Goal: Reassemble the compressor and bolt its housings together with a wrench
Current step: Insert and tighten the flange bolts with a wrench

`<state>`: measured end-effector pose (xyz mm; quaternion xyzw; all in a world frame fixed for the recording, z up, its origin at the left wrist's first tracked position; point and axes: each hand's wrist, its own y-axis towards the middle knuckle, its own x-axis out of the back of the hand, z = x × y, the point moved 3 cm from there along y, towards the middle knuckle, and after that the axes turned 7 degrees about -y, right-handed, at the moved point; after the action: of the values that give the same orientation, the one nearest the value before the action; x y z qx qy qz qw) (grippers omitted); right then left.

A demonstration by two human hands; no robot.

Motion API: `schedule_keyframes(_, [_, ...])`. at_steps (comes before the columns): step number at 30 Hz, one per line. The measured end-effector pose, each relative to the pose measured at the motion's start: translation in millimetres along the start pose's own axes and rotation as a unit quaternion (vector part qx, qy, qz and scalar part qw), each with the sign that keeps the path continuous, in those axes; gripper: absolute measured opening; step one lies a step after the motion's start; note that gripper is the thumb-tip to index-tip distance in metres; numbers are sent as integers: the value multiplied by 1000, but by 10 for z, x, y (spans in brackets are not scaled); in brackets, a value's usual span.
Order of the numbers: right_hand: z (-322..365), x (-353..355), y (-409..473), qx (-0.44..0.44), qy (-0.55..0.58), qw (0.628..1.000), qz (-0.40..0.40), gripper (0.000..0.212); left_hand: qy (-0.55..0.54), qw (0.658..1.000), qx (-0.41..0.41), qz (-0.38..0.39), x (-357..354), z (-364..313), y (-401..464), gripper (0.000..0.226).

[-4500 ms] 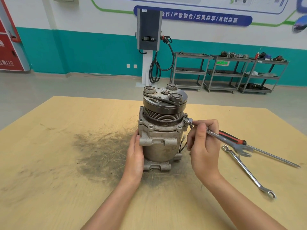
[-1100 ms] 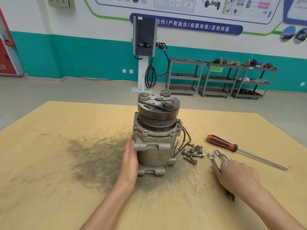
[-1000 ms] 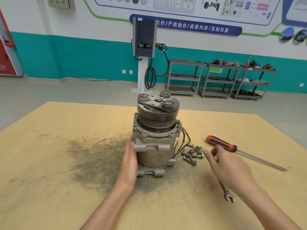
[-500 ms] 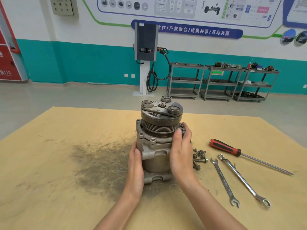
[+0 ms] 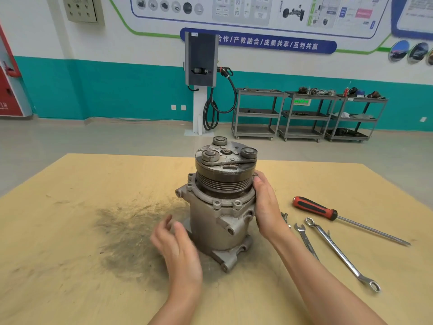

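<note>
**Grey-metal compressor tipped on its foot, bolts not yet in**

Grey cast metal makes up the compressor (image 5: 223, 202), which stands near the middle of the tan table (image 5: 70, 231) and leans toward the person's left, its grooved pulley and clutch plate on top. The right hand (image 5: 266, 206) presses against its right flank, fingers straight and laid flat along the flange and body. The left hand (image 5: 178, 247) hovers just beside the lower left of the housing, fingers relaxed and spread, holding nothing and blurred.

With one flat palm as the only support, the leaning body could roll or slide on its mounting foot. A slip might also knock the flange holes out of line, so bolts would start crooked.

Loose bolts (image 5: 284, 218) lie on the table just behind the right wrist, mostly hidden. Two wrenches (image 5: 339, 252) and a red-handled screwdriver (image 5: 315, 208) rest to the right, untouched.

No tray or box holds the fasteners. Far behind, grey shelf carts (image 5: 304, 113) carry assorted parts, too small to identify.
</note>
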<state>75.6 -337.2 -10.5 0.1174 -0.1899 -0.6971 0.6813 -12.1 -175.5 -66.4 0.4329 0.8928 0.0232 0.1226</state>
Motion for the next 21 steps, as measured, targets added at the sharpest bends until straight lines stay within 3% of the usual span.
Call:
schedule_keyframes(3, [-64, 4, 57, -1, 37, 999, 32, 39, -7, 999, -22, -43, 74, 7, 102, 40])
schedule_keyframes(8, [-2, 37, 167, 24, 36, 997, 62, 39, -81, 997, 2, -19, 33, 92, 224, 40])
schedule_keyframes(12, [9, 16, 229, 14, 60, 993, 98, 39, -153, 986, -19, -59, 30, 110, 263, 35])
schedule_keyframes(21, [-137, -16, 334, -47, 132, 981, 136, 41, -164, 982, -52, -85, 52, 128, 296, 34])
